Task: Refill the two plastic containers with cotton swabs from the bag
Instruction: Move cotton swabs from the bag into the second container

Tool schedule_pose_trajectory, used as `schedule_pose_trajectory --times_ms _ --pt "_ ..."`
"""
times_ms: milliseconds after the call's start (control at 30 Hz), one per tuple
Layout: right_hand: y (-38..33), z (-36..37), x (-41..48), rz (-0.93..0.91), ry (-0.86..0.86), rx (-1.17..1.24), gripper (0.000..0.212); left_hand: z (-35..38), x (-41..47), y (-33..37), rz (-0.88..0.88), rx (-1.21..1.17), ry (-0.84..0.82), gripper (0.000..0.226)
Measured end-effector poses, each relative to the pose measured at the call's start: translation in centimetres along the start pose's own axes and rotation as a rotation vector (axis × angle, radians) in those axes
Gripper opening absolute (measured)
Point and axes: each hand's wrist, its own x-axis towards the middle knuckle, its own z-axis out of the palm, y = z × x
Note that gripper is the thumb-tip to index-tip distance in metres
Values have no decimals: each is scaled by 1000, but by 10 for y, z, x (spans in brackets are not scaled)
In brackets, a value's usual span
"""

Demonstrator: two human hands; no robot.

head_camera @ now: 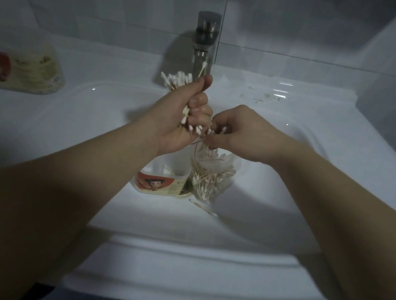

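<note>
Mid-refill: the left hand has its fingers clamped round a bundle of cotton swabs over the sink's middle. The right hand pinches a few stragglers at its lower end, just above the bag. Next I'd guess squaring them up and dropping them into the container beside the bag.

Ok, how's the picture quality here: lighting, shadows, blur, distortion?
Head view: dim overall, brightest on the sink floor; the tap casts a shadow leftward on the wall; wide-angle distortion bows the sink rim; the container at far left is blurred, while the left hand and its cotton swabs look fairly sharp.
</note>
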Motion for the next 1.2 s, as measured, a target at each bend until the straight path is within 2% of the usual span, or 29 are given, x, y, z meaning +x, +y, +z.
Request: schedule_pose_trajectory --times_ms 200,333,400,467,533,633,800,900,1033,1200 --pt "0 0 0 -29 11 88 10 -3 1 3 24 -42 -20 18" --pt "4 -3 3 -17 20 -36 15 -5 6 5 140 74 161 17" --pt "6 -5 4 -5 38 -101 15 -10 9 5 223 206 296 15" --pt "8 -7 6 20 82 -117 17 -17 12 4 282 440 420 15" --pt "9 -10 6 41 126 -94 19 -22 14 2 283 713 479 29" --pt "7 -11 5 43 144 -62 20 -25 13 -5 250 988 399 57" --pt "8 -10 5 55 172 -84 21 -20 10 -13 293 1098 353 30" --pt "10 -14 7 74 289 -107 22 -21 7 -8 322 1215 370 32" --pt "12 -18 7 103 469 -78 19 -18 1 -9 248 1405 199 28" --pt "9 -17 6 86 459 -68 14 -21 2 -12 221 1518 134 25"
